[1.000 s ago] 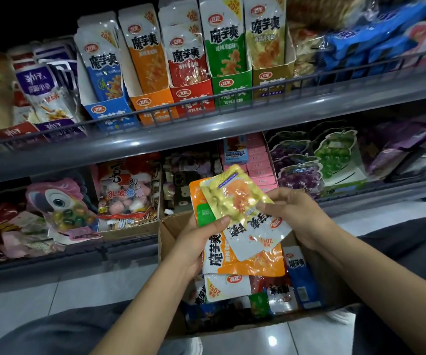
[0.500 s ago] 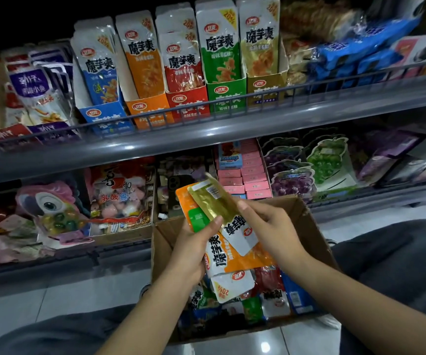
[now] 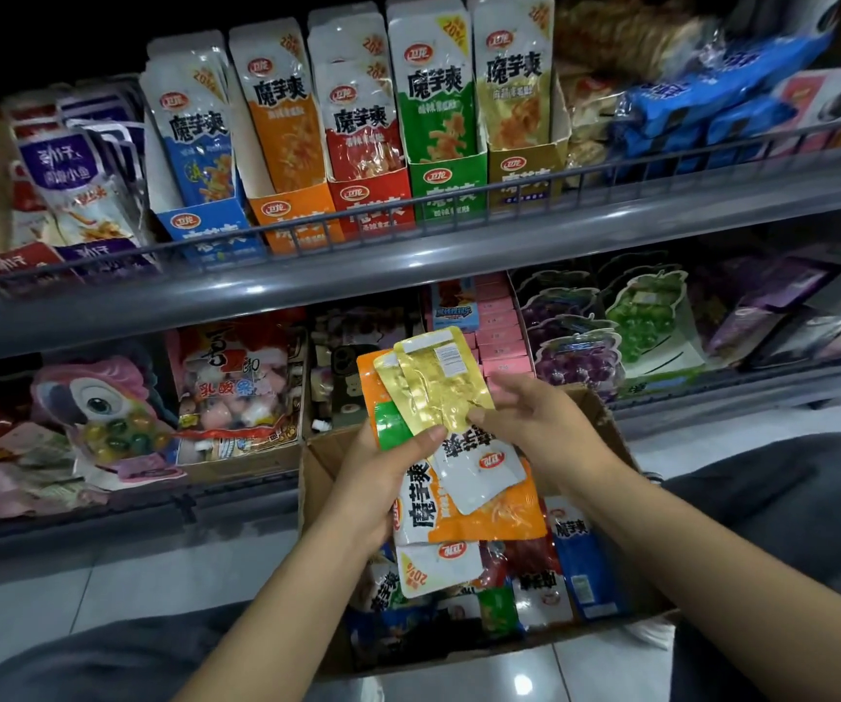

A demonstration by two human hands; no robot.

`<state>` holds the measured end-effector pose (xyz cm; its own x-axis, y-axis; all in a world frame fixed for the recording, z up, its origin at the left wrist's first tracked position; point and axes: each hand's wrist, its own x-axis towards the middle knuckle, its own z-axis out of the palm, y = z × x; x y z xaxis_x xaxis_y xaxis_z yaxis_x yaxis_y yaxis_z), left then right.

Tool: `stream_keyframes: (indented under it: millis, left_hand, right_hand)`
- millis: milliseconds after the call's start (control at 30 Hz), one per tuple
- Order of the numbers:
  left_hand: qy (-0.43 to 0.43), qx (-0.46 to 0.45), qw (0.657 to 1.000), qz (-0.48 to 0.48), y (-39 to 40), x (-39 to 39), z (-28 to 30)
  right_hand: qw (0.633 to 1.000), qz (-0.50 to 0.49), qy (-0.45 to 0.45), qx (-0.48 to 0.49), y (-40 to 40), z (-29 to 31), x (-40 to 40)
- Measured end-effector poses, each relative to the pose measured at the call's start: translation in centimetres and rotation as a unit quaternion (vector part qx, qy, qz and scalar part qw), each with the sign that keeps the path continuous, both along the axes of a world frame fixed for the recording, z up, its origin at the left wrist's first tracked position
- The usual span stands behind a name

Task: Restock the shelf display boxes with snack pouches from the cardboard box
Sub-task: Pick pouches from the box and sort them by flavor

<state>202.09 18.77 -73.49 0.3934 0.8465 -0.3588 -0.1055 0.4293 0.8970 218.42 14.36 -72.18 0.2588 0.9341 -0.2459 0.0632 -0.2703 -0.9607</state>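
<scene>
My left hand grips a fan of snack pouches, its thumb pressed on the front; an orange pouch lies at the back. A yellow pouch is on top, upside down, and my right hand pinches its right edge. Below both hands is the open cardboard box with several mixed pouches inside. On the upper shelf stand five display boxes: blue, orange, red, green and yellow, each holding upright pouches.
A grey wire rail runs along the upper shelf's front edge. The lower shelf holds candy bags, pink boxes and grape-shaped packs. My knees in dark trousers flank the box on a white tiled floor.
The yellow pouch has been turned and laid flatter onto the stack in my left hand. Both hands have stayed above the box; the view has shifted slightly.
</scene>
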Motion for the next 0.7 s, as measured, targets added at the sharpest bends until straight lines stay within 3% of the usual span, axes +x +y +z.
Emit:
stream_keyframes:
  millis: [200,333,400,500,700]
  left_hand:
    - [-0.028,-0.072,0.997,-0.022,-0.3,0.3,0.0]
    - [-0.004,-0.084,0.996,0.011,0.3,-0.2,0.0]
    - [-0.003,-0.086,0.996,0.027,0.5,-0.3,0.0]
    - [-0.006,-0.081,0.995,0.055,0.7,-0.4,0.1]
    - [-0.007,-0.066,0.995,0.080,0.5,-0.1,0.3]
  right_hand:
    - [0.972,-0.027,0.214,-0.096,0.4,0.1,0.9]
    - [0.966,-0.093,0.230,-0.077,1.1,0.3,2.2]
    - [0.979,-0.134,0.153,-0.023,1.3,0.2,3.1]
    - [0.990,-0.121,-0.038,0.062,1.1,0.6,3.6]
    - [0.960,-0.067,-0.242,0.121,0.2,1.1,2.2]
